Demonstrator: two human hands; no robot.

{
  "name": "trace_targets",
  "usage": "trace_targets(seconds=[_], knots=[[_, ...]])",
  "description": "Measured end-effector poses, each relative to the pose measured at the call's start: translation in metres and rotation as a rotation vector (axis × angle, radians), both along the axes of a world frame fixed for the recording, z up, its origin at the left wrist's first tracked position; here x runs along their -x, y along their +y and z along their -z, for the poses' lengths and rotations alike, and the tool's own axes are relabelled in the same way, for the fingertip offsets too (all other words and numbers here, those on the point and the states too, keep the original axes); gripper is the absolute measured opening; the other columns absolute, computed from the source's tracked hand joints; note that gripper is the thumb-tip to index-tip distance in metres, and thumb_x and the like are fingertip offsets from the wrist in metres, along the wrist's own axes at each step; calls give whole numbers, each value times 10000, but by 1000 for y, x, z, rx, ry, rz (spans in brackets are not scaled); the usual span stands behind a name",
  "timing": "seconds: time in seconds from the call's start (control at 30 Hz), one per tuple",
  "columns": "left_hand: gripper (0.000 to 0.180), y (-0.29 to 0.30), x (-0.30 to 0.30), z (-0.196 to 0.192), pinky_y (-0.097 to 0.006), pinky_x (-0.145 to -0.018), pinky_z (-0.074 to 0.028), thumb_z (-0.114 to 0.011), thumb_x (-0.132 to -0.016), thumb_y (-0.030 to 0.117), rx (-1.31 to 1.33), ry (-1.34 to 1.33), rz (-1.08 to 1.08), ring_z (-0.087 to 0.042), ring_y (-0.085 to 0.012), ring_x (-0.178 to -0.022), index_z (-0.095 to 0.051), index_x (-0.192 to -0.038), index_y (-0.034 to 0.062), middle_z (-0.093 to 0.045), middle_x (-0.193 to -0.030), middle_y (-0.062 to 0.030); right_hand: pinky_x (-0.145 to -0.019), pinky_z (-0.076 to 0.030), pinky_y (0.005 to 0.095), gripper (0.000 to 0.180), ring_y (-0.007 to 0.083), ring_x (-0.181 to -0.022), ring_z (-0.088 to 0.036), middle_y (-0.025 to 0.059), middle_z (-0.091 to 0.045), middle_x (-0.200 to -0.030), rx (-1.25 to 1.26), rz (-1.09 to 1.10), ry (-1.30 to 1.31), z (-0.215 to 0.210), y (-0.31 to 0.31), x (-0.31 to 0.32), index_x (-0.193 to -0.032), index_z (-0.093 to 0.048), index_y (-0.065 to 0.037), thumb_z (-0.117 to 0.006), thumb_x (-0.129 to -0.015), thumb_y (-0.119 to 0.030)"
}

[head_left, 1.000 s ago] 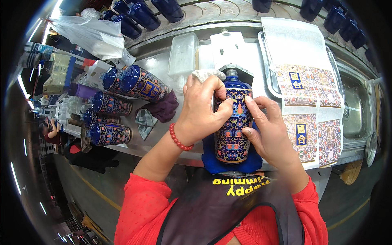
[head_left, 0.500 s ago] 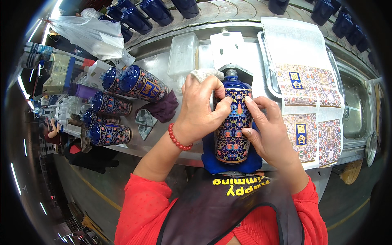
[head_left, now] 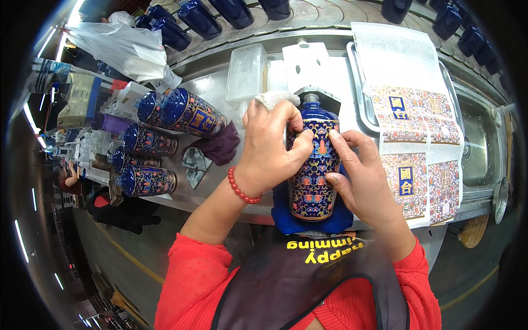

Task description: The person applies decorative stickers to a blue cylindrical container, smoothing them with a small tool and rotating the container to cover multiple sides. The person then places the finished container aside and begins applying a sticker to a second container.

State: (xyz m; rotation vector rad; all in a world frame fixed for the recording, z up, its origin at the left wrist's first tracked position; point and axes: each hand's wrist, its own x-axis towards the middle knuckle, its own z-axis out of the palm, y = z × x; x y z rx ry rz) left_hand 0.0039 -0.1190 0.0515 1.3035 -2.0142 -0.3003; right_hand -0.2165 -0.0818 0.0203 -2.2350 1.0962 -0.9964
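A dark blue bottle [head_left: 313, 181] with a colourful flower pattern lies in front of me, its neck pointing away, its base on a blue cloth [head_left: 286, 217]. My left hand [head_left: 269, 146] is closed, a white cloth [head_left: 279, 99] tucked in its curled fingers, while its thumb presses the bottle's upper left side. Against the right side of the bottle rest the thumb and fingertips of my right hand [head_left: 363, 173], gripping it lightly. To the right lies a sheet of patterned printed transfers [head_left: 421, 124] on white backing.
Several patterned blue bottles [head_left: 151, 140] stand at the left, by a purple cloth [head_left: 223, 144]. Beyond are a clear plastic box [head_left: 246, 74] and a metal bracket [head_left: 324, 99]. Plain blue bottles [head_left: 199, 19] line a conveyor [head_left: 324, 14] at the back. A metal sink [head_left: 481, 159] sits far right.
The plain blue bottles on the conveyor have shifted to the right. My hands keep nearly the same place on the patterned bottle.
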Motion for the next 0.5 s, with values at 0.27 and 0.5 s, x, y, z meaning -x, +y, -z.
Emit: trace_targets(seconds=[0.27, 0.5], knots=[[225, 1, 5, -1, -479, -900, -354, -726, -759, 200, 62, -43, -3, -493, -337, -954, -564, -871, 91, -585, -905, -98, -937, -499, 443, 633, 360, -1096, -556, 192, -523, -1278, 5, 5, -8, 0, 0, -1, -1411, -570, -19, -796, -843, -184], [186, -1, 1, 1, -469, -881, -369, -712, -779, 174, 1, 82, 9, -496, -332, -939, -573, -862, 81, -588, -893, -106, -943, -499, 444, 633, 365, -1103, -556, 197, -523, -1284, 10, 5, 4, 0, 0, 0, -1417, -567, -20, -789, -852, -200]])
